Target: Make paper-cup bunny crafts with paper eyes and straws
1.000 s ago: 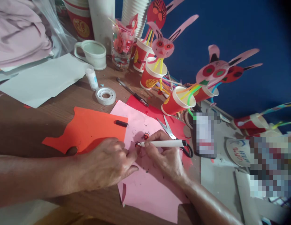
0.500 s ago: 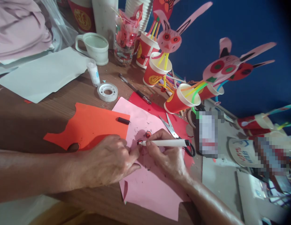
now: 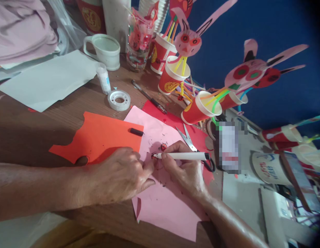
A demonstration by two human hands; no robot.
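My right hand (image 3: 184,168) grips a white marker (image 3: 183,156), its tip touching a small red paper circle (image 3: 154,155) on the pink paper sheet (image 3: 165,203). My left hand (image 3: 121,177) lies on the sheet with fingers curled, its fingertips pressed against that circle. A second small red circle (image 3: 163,147) with black marks sits just beyond. The black marker cap (image 3: 136,132) rests on the orange paper sheet (image 3: 98,137).
Scissors (image 3: 193,146) lie on red paper (image 3: 170,119) right of my hand. Tape roll (image 3: 119,100), glue bottle (image 3: 103,78), pen (image 3: 149,97), white mug (image 3: 104,51) and red paper cups with bunny faces (image 3: 172,77) stand behind. White paper (image 3: 46,81) lies far left.
Both hands stay in place on the small circle; the marker tip has shifted only slightly. The view has drifted a little.
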